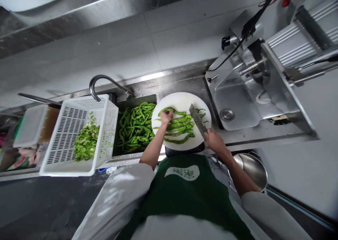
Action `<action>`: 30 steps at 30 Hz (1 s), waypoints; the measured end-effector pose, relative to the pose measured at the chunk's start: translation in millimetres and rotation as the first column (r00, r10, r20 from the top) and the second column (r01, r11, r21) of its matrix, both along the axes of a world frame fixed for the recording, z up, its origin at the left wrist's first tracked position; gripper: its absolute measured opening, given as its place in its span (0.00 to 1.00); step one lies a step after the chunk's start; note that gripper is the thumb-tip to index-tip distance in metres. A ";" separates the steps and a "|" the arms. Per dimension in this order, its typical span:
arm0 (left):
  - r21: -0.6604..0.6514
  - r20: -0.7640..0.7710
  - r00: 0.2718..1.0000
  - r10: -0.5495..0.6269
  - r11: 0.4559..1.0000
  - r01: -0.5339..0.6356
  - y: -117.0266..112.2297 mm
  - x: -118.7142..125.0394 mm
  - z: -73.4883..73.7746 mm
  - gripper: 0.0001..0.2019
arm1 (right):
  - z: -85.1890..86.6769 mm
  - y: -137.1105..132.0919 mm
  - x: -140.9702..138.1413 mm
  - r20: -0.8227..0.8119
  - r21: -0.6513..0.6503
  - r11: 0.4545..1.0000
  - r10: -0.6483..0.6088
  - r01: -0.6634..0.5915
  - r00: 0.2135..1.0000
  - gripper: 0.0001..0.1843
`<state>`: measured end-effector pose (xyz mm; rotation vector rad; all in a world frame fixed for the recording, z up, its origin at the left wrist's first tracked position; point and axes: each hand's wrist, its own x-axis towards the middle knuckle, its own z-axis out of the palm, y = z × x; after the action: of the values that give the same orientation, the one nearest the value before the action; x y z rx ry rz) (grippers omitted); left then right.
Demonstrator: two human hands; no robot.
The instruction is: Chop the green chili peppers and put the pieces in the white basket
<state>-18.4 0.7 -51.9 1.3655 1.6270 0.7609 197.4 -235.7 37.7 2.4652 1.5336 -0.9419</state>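
Observation:
On the round white cutting board point(175, 100), long green chili peppers point(179, 124) lie side by side in a row. My left hand point(166, 117) is at the row's far left, its fingers closed on the curved topmost pepper; the fingertips are partly hidden. My right hand point(215, 141) grips the handle of a cleaver point(198, 120). Its broad blade slants across the board, just right of the peppers' stem ends. A few cut-off stem pieces point(202, 112) rest beyond the blade, on the board's right side.
Left of the board, a sink basin holds many green peppers point(138, 125) under a curved faucet point(105, 77). A white plastic basket point(67, 113) with chopped greens point(87, 143) stands farther left. To the right is a metal slicing machine point(232, 92), with a steel pot point(250, 169) below.

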 end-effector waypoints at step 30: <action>-0.080 -0.570 0.322 -0.756 0.441 0.894 -86.0 168.0 1.3 0.18 | -12.5 -160.3 39.7 0.016 0.130 0.800 -0.592 0.586 0.806 0.21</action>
<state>149.6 -85.3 -50.6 2.4775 0.8747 -0.1184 237.2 -396.0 25.2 3.1040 0.8079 -0.8453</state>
